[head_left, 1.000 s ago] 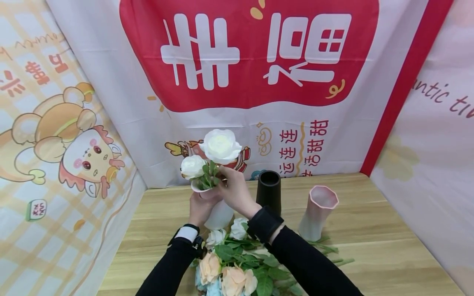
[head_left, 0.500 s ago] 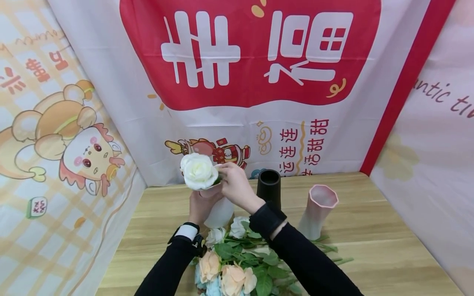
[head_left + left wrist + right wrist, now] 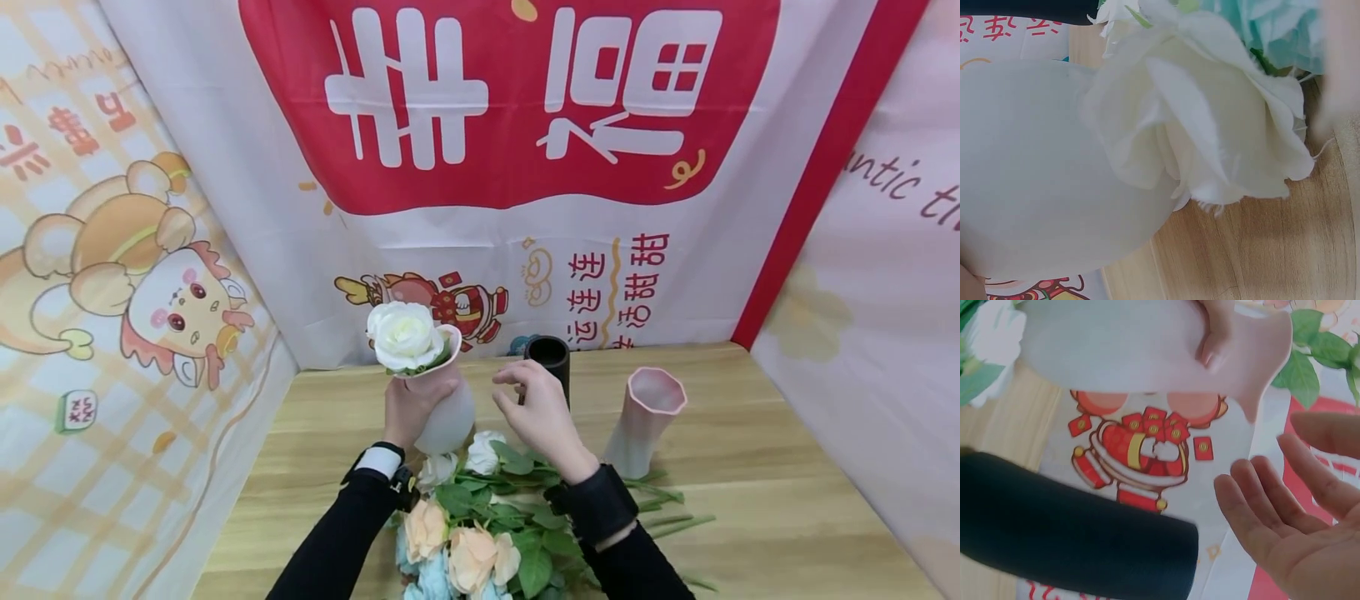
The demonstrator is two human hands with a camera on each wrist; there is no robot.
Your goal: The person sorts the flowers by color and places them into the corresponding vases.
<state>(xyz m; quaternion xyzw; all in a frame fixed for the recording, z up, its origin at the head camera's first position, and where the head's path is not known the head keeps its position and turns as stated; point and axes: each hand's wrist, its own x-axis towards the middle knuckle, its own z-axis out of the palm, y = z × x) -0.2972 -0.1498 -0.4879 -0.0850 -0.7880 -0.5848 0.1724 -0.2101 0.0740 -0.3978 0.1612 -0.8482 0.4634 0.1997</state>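
My left hand [image 3: 408, 414] grips the neck of a pink-and-white vase [image 3: 447, 423]; in the right wrist view its thumb [image 3: 1215, 337] lies along the pink neck. From the vase's mouth rises a large white rose [image 3: 405, 336], hiding most of what else stands there. Green leaves [image 3: 1300, 375] show past the rim in the right wrist view. My right hand [image 3: 542, 410] holds nothing, its fingers apart and loosely bent, in front of a black vase [image 3: 561, 375]. A white rose [image 3: 1204, 119] lies close to the held vase's round body in the left wrist view.
Peach roses [image 3: 472, 558], blue flowers [image 3: 432, 579] and white roses lie heaped with leaves at the table's front. Their green stems [image 3: 678, 525] point right. A pink-and-white faceted vase [image 3: 641, 433] stands on the right of the wooden table [image 3: 780, 500]. Printed cloths hang around.
The large white rose has dropped lower, into the vase mouth. My right hand has let go of it and drawn back right and down. My left hand keeps its grip on the vase.
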